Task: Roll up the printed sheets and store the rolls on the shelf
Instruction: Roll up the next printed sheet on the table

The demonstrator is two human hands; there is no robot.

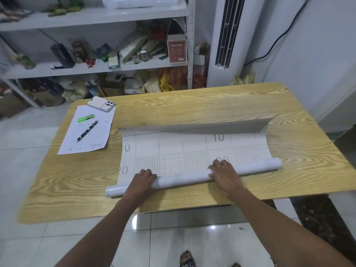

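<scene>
Printed sheet (pixel 173 145): lies on the table (pixel 192 106), toward its near side and slightly right of centre. Grid squares and large numerals (10, 20) face up. The near portion is wound into a roll (pixel 183 179) that runs across the table at a slight slant, with the left end closer to the near edge. The far edge of the sheet curls upward off the table top.

Left hand (pixel 139 183): palm down on the left part of the roll, fingers laid forward over it with the tips on the flat sheet. It is pressing, not wrapped around the roll.

Right hand (pixel 224 174): the same posture on the right-of-centre part of the roll, fingers extended and flat.

Far left corner of the table: a phone (pixel 101 103) lies camera side up, overlapping the top of a printed form (pixel 98 137). A green lighter (pixel 86 118) and a dark pen (pixel 87 131) lie on the form.

Beyond the far edge of the table: a white metal shelf (pixel 96 16) crowded with jars, bags and a red box (pixel 176 48). A white roll (pixel 138 1) lies on its upper board. A standing air conditioner (pixel 225 35) is to the right of the shelf.
</scene>
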